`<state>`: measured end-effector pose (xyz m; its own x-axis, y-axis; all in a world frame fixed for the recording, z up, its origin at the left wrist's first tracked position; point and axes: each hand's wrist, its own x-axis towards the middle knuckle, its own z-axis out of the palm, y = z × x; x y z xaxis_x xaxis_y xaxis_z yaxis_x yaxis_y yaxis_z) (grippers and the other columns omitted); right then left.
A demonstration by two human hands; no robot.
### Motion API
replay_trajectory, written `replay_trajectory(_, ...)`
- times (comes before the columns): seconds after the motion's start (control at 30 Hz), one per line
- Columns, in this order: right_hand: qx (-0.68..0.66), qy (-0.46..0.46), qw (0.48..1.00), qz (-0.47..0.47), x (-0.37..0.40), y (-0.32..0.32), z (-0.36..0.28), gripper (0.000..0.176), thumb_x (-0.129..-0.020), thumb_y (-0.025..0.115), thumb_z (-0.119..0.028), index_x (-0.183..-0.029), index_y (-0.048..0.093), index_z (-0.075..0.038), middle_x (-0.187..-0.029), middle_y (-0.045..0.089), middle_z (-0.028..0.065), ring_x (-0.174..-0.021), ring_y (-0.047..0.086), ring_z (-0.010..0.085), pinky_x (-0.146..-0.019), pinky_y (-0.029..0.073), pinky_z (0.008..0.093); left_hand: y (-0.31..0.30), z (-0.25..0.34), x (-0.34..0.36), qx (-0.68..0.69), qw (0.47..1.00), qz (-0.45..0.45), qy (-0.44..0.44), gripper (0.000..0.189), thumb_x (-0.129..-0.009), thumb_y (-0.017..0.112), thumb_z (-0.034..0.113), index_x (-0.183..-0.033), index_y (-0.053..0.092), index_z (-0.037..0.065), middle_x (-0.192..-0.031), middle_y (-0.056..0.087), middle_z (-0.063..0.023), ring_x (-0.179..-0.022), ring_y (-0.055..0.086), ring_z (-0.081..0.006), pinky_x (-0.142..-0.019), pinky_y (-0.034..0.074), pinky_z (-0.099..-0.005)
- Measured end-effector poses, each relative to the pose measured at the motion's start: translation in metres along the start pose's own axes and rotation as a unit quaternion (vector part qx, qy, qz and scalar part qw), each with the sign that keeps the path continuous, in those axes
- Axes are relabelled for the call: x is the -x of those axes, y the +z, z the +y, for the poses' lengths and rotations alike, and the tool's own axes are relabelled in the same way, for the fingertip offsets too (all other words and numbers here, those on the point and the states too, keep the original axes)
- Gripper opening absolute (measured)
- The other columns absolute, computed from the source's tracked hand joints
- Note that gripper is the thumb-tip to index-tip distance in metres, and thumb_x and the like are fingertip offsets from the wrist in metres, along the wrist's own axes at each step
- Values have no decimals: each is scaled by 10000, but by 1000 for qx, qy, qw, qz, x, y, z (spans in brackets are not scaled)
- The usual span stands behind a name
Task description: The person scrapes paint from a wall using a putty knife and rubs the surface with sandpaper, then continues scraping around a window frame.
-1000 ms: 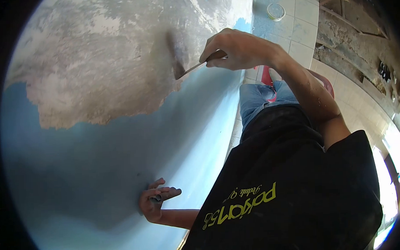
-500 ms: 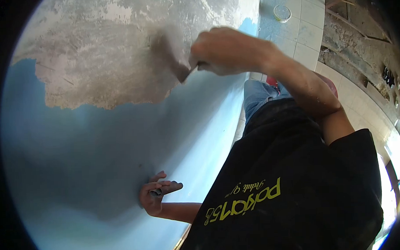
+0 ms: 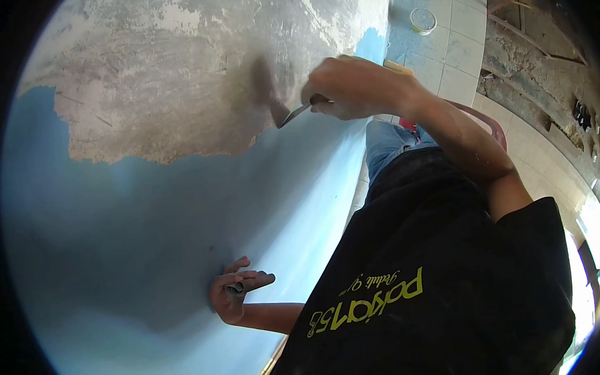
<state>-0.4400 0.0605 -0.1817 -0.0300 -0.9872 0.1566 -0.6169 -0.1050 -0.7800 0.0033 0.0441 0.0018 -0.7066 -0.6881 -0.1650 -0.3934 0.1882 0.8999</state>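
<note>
My right hand [image 3: 352, 86] is closed around a scraper [image 3: 299, 113] with a thin metal blade. The blade's tip is at the wall, by the border between a bare, patchy grey-beige area [image 3: 158, 93] and blue paint [image 3: 149, 226]. Most of the scraper's handle is hidden in my fist. Lower on the left, my left hand [image 3: 226, 299] rests against the blue wall surface, holding a small grey rolled tube [image 3: 235, 289], perhaps a rolled sheet, with some fingers extended. The blade casts a shadow on the bare patch.
A round tub [image 3: 423, 21] with pale contents or lid stands on the tiled floor [image 3: 457, 50]. Rough ground with boards [image 3: 533, 54] lies beyond the tiles. A reddish curved object [image 3: 493, 124] shows behind my right forearm.
My right hand and the scraper have shifted slightly right and down, away from the bare patch. The blade now shows more clearly. My left hand stays where it was.
</note>
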Motion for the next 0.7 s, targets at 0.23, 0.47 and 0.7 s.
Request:
replay_trajectory(0.23, -149, 96, 984, 9, 44, 1, 23, 245, -915, 587, -84, -1117, 689, 8, -981, 723, 187, -855, 710, 287, -813, 547, 365, -2, -4, -9, 1, 1000, -15, 2, 288, -928, 641, 208, -1128, 548, 23, -1000, 703, -158, -1140, 612, -346, -1030, 418, -563)
replay_trajectory(0.47, -214, 111, 968, 63, 49, 21, 12, 361, -907, 573, -62, -1262, 606, -4, -1064, 708, 207, -998, 699, 312, -919, 540, 371, -7, -3, -21, -4, 999, -35, 12, 278, -928, 639, 193, -1128, 549, 22, -1002, 704, -159, -1145, 609, -346, -1030, 419, -559)
replay_trajectory(0.7, -225, 114, 965, 72, 51, 25, 10, 436, -889, 591, -37, -1322, 554, -4, -1081, 698, 222, -1039, 686, 321, -956, 529, 371, -10, -5, -27, -4, 999, -50, 15, 268, -927, 638, 177, -1127, 551, 22, -1003, 704, -160, -1150, 607, -345, -1031, 420, -556)
